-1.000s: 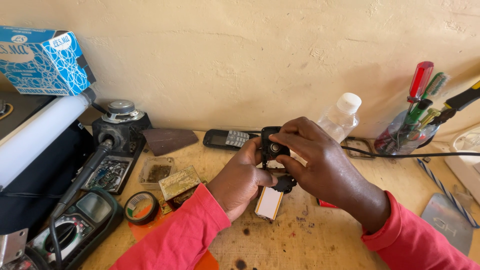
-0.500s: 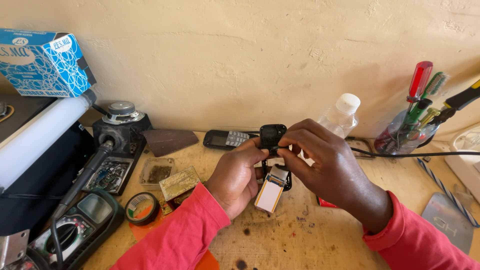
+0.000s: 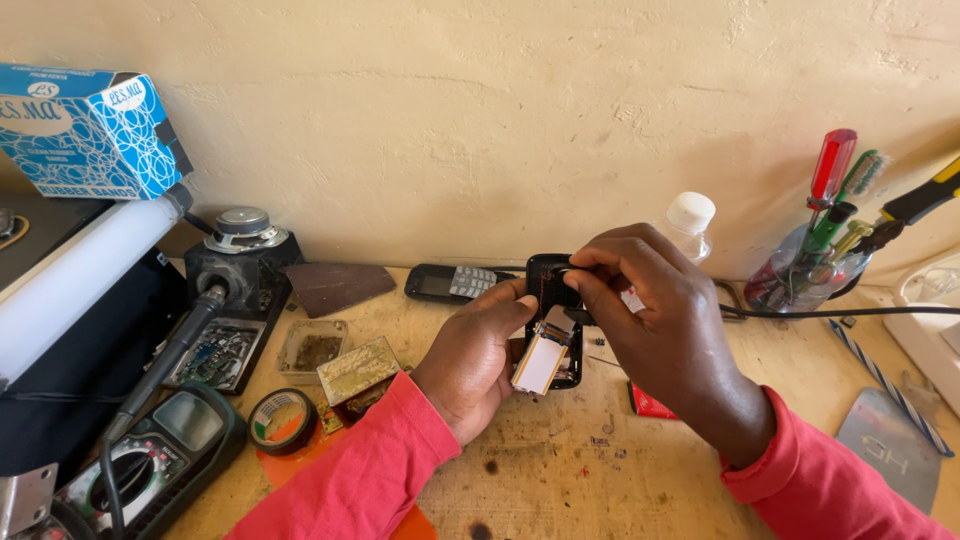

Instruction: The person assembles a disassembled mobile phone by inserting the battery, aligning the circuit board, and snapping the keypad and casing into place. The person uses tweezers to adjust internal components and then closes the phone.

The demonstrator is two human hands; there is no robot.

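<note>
Opened black phone body [image 3: 556,318], small: held above the bench middle, long axis running away from the person, upright-ish. A pale screen panel [image 3: 541,358] hangs tilted off its lower front. Left hand [image 3: 480,362]: closed round the body from the left side, thumb against its edge. Right hand [image 3: 665,325]: fingertips pinched at the top end, nearer that end. Behind, near the wall: second phone [image 3: 455,283], clear bottle [image 3: 685,226]. Bare bench [image 3: 560,480] in front; multimeter [image 3: 160,455] and tape roll [image 3: 283,420] well to the left.
</note>
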